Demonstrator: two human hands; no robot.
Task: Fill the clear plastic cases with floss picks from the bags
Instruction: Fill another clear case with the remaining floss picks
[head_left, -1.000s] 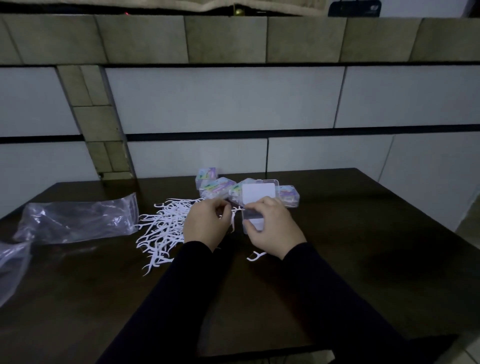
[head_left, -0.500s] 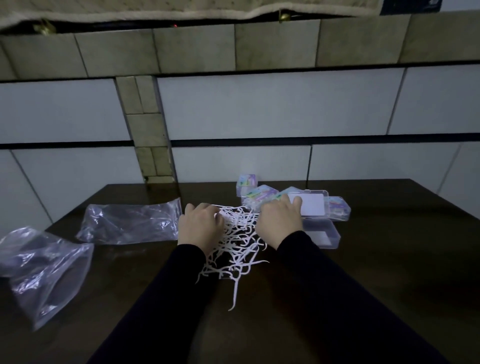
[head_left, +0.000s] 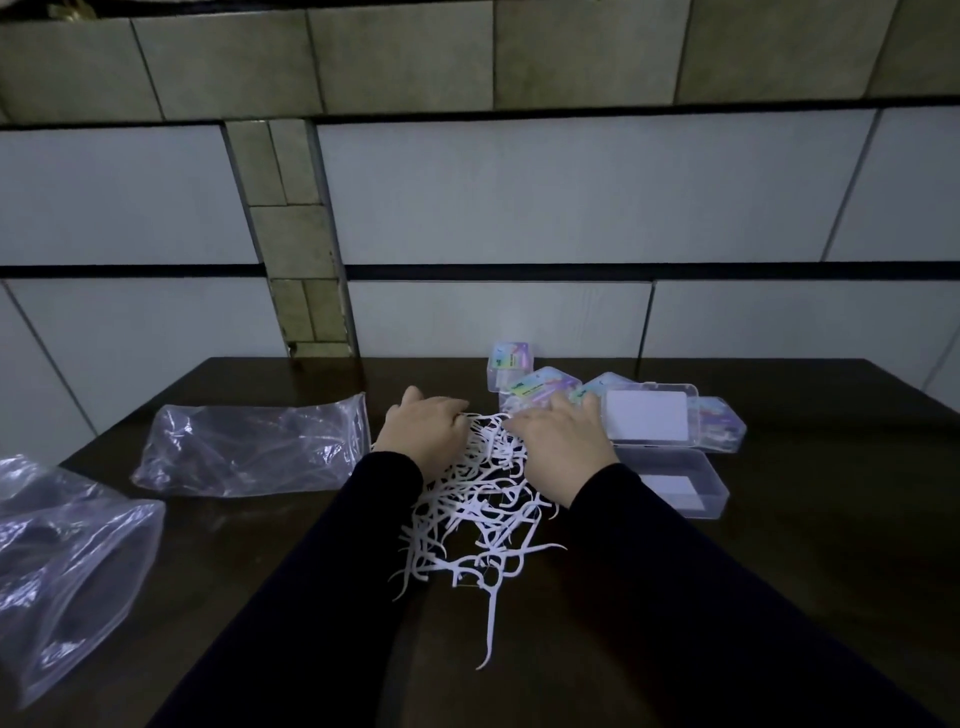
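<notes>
On the surface (head_left: 779, 571) before me, the floss picks (head_left: 470, 514) lie heaped between my left grip (head_left: 426, 434) and right grip (head_left: 563, 449), the open case (head_left: 670, 470) just right of them, closed cases (head_left: 540, 392) behind, and 2 bags (head_left: 249, 449) (head_left: 67, 561) off left.

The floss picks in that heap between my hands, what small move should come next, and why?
Probably gather a small bunch from the heap of floss picks with the right hand and carry it to the open case beside it: both hands rest on the heap, and that case looks almost empty.
</notes>
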